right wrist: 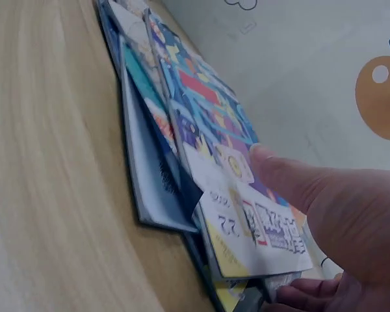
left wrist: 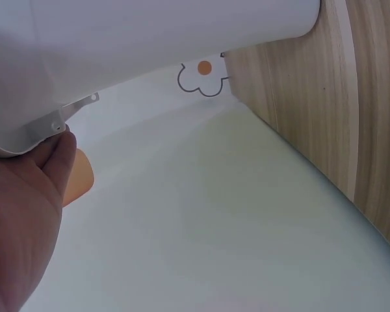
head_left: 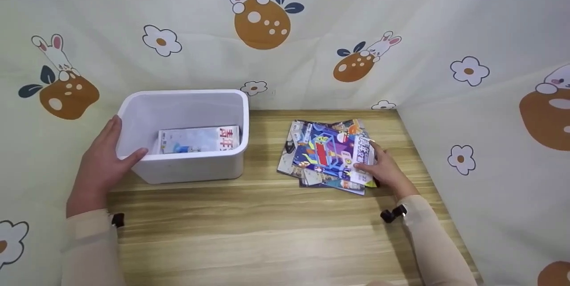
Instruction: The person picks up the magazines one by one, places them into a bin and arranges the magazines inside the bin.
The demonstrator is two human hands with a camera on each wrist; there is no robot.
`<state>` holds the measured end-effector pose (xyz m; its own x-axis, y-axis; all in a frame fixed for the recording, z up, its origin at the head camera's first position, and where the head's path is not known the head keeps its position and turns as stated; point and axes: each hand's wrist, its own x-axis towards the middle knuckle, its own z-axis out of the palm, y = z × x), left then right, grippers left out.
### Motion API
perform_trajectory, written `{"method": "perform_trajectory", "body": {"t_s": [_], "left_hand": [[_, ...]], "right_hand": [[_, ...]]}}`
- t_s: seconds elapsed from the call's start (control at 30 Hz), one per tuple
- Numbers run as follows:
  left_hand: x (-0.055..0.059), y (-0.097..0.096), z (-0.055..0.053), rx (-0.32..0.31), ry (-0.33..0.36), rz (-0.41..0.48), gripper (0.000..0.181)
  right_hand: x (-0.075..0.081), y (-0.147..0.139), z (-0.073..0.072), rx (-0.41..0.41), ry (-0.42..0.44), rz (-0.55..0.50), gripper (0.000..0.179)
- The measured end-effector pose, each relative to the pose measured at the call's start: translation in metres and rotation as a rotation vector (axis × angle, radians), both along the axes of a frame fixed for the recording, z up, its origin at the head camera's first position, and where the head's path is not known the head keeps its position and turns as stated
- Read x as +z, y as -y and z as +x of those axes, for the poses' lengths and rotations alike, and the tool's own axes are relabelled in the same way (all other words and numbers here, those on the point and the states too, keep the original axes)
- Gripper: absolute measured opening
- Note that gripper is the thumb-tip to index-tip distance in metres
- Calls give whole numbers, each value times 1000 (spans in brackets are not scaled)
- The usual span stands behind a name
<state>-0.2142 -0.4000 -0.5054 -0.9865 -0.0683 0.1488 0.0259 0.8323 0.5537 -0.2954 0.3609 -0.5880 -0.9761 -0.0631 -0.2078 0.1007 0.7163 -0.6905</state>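
Note:
A white plastic bin [head_left: 191, 169] stands at the left of the table, with a pale magazine [head_left: 200, 140] inside it. My left hand [head_left: 99, 168] grips the bin's left rim, the thumb over the front corner and the fingers along the outer side. In the left wrist view those fingertips press by a small bracket [left wrist: 49, 125] under the rim. To the right lies a loose, fanned pile of magazines [head_left: 286, 165]. My right hand [head_left: 388, 171] pinches the right end of the top one, a purple and blue magazine [right wrist: 211, 123], thumb on its cover and fingers underneath.
The wood-grain table [head_left: 267, 232] meets a pale curtain [head_left: 311, 67] printed with rabbits, oranges and flowers at the back and on both sides. A strip of table separates bin and pile. Small black cameras [head_left: 392, 214] sit on both wrists.

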Motion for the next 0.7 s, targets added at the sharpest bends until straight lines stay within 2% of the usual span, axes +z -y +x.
{"method": "perform_trajectory", "body": {"t_s": [0.1, 0.3, 0.47, 0.7], "left_hand": [[-1, 0, 0, -1, -7, 0, 115], [-2, -2, -3, -5, -12, 2, 116], [-2, -2, -4, -6, -13, 5, 116], [-3, 0, -4, -9, 0, 2, 115]], "right_hand": [[6, 3, 0, 4, 29, -23, 126], [13, 10, -2, -12, 72, -4, 130], [12, 16, -3, -66, 92, -22, 133], [5, 20, -5, -117, 91, -114, 136]]}}
